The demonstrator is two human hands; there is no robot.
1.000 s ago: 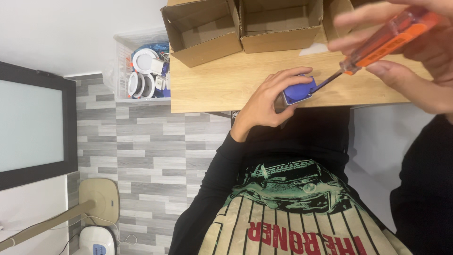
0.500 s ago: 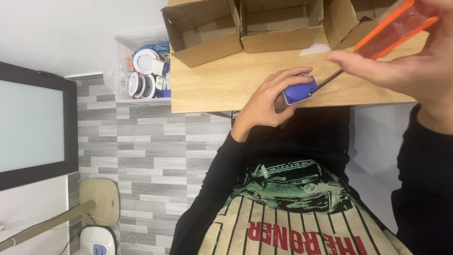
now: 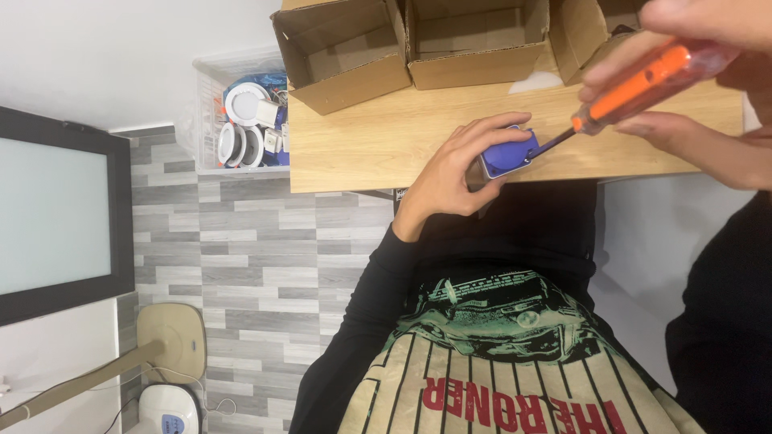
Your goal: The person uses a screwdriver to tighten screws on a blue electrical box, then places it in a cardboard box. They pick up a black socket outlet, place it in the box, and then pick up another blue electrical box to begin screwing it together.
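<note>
Fingers of the left hand (image 3: 457, 170) curl around a small blue part (image 3: 508, 153), pinning it at the near edge of the wooden table (image 3: 378, 141); thumb below, the other fingers arched over its top, so only the right half of the part shows. Fingers of the right hand (image 3: 708, 96) close around the orange handle of a screwdriver (image 3: 643, 80), whose dark shaft slants down and leftward until its tip meets the blue part just beyond the left fingertips. Nothing lies between the tip and the part.

Beyond the left fingers, at the far side of the table, stand three open cardboard boxes (image 3: 474, 44) in a row, touching one another. Farther left, past the table's end, a clear plastic bin (image 3: 241, 120) holds round white fittings and loose bits. Well away from both hands, a dark-framed screen (image 3: 56, 213) leans against the wall above grey floor tiles (image 3: 241, 265), and a beige stand (image 3: 165, 337) rests lower down.
</note>
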